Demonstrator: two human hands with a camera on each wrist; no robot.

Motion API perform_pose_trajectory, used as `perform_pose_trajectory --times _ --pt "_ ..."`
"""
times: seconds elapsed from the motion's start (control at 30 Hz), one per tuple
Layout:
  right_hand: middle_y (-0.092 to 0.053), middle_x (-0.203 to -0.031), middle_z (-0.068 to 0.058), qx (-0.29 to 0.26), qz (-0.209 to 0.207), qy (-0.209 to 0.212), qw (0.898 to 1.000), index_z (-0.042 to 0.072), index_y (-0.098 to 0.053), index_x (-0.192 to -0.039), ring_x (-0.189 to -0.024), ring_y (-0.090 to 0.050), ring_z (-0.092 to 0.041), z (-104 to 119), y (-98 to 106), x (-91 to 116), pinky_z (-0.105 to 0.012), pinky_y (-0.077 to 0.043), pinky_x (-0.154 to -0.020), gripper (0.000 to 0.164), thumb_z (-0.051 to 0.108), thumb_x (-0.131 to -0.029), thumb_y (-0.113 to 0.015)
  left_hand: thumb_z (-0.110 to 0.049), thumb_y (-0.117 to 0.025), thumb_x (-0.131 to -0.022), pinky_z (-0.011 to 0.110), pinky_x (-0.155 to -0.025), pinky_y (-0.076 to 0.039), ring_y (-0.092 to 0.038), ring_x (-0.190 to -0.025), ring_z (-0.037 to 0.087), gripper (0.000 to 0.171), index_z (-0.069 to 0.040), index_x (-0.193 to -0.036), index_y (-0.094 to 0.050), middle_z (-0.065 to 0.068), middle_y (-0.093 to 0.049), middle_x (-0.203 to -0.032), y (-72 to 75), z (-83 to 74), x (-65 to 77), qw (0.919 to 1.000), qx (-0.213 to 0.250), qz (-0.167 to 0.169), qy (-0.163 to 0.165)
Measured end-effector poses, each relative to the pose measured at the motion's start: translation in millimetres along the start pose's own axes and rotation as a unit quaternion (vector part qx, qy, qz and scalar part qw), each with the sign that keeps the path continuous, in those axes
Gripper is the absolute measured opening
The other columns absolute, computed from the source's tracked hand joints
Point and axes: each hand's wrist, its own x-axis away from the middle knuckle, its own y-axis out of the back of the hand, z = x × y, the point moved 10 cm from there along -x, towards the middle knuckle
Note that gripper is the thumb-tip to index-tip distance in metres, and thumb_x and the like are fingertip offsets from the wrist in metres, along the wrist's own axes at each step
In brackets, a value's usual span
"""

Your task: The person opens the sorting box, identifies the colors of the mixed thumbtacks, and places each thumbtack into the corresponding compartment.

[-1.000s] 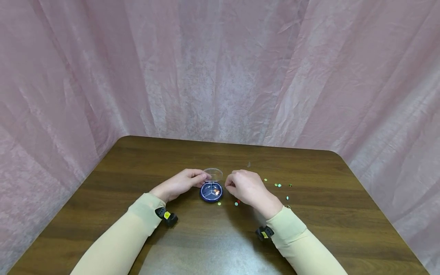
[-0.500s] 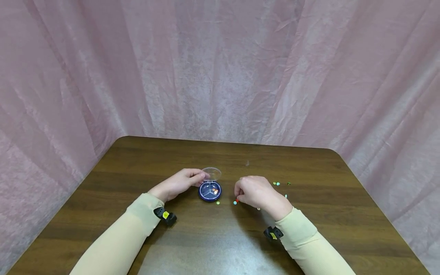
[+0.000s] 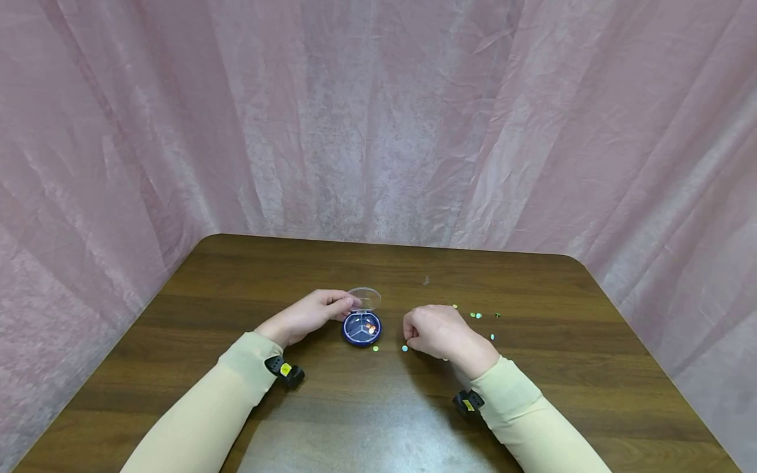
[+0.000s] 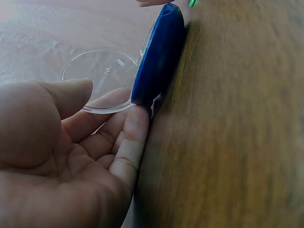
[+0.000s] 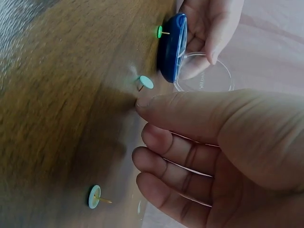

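A round blue case (image 3: pixel 353 339) stands on the table with its clear lid (image 3: pixel 368 297) raised. Orange and pale thumbtacks (image 3: pixel 371 329) lie in its right compartment. My left hand (image 3: pixel 316 314) holds the case at the hinge side, thumb by the lid and fingers against the blue base (image 4: pixel 159 52). Right of the case, my right hand (image 3: pixel 440 332) is low over the table, thumb and index finger pinched together where a red thumbtack was; the tack is hidden now. Beside the thumb tip lies a teal thumbtack (image 5: pixel 146 82). A green thumbtack (image 5: pixel 159 32) lies close to the case.
Several more thumbtacks are scattered beyond and right of my right hand, including a teal one (image 3: pixel 478 316) and a pale blue one (image 3: pixel 492 337). A pale thumbtack (image 5: pixel 95 197) lies point up on the wooden table (image 3: pixel 284 263). A pink curtain (image 3: pixel 378 131) hangs behind.
My right hand has moved from beside the case to the right and down onto the red thumbtack, which has gone from sight at the fingertips. My left hand keeps its hold on the case.
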Motion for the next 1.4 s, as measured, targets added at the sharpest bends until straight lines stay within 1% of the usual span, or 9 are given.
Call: perform_pose_trajectory --times 0.27,0.5,0.8,0.93,1.1,1.27,1.4 --pt "-0.049 -0.063 0.016 0.001 -0.021 -0.002 1.000 0.028 -0.054 -0.065 -0.062 -0.048 -0.008 0 2 0 -0.030 -0.040 -0.055 0.026 0.017 -0.076 -0.075 -0.029 -0.050 -0.106 0.034 -0.098 -0.047 -0.060 -0.115 0.021 0.037 -0.006 -0.130 -0.064 0.004 -0.064 -0.128 0.7 0.3 -0.6 1.0000 0.001 0.000 0.002" --pt "-0.049 -0.062 0.017 0.004 -0.031 -0.005 1.000 0.028 -0.055 -0.064 -0.061 -0.049 -0.008 -1 5 -1 -0.032 -0.040 -0.053 0.025 0.016 -0.074 -0.074 -0.029 -0.050 -0.106 0.034 -0.099 -0.046 -0.060 -0.114 0.021 0.036 -0.007 -0.130 -0.065 0.004 -0.064 -0.127 0.3 -0.8 0.3 1.0000 -0.001 -0.001 0.004" --pt "-0.050 -0.064 0.020 0.016 -0.011 -0.002 1.000 0.031 -0.060 -0.066 -0.063 -0.050 -0.007 -1 4 0 -0.034 -0.042 -0.055 0.022 0.019 -0.076 -0.076 -0.029 -0.050 -0.106 0.034 -0.099 -0.046 -0.060 -0.114 0.021 0.037 -0.006 -0.131 -0.064 0.004 -0.064 -0.128 -0.5 0.5 -0.1 1.0000 0.002 0.000 0.002" --pt "-0.051 -0.065 0.020 0.015 -0.012 -0.006 1.000 0.032 -0.060 -0.067 -0.064 -0.050 -0.006 -2 8 1 -0.032 -0.043 -0.057 0.023 0.023 -0.078 -0.078 -0.031 -0.050 -0.105 0.035 -0.099 -0.046 -0.060 -0.114 0.021 0.038 -0.007 -0.130 -0.064 0.004 -0.064 -0.128 -0.1 -0.5 0.2 1.0000 0.000 0.000 0.001" --pt "-0.050 -0.065 0.018 0.014 -0.029 -0.015 0.999 0.032 -0.057 -0.066 -0.062 -0.049 -0.007 -5 12 0 -0.030 -0.042 -0.056 0.025 0.021 -0.077 -0.076 -0.031 -0.051 -0.105 0.035 -0.099 -0.046 -0.060 -0.115 0.021 0.038 -0.007 -0.130 -0.064 0.003 -0.064 -0.128 0.6 -1.0 -0.5 1.0000 -0.001 0.001 0.003" --pt "-0.050 -0.064 0.019 0.008 -0.021 -0.016 1.000 0.033 -0.057 -0.065 -0.061 -0.049 -0.007 -5 8 0 -0.032 -0.042 -0.056 0.024 0.022 -0.079 -0.074 -0.030 -0.051 -0.105 0.035 -0.099 -0.047 -0.060 -0.115 0.021 0.039 -0.005 -0.131 -0.063 0.004 -0.064 -0.128 0.2 -0.4 -1.1 1.0000 0.000 0.002 0.000" --pt "-0.050 -0.063 0.018 0.009 -0.020 -0.011 1.000 0.033 -0.057 -0.065 -0.061 -0.049 -0.007 -3 8 1 -0.032 -0.042 -0.055 0.024 0.020 -0.079 -0.071 -0.031 -0.051 -0.105 0.035 -0.099 -0.046 -0.060 -0.115 0.020 0.040 -0.004 -0.132 -0.063 0.004 -0.064 -0.128 -0.5 -0.5 -0.5 1.0000 0.001 0.003 0.000"
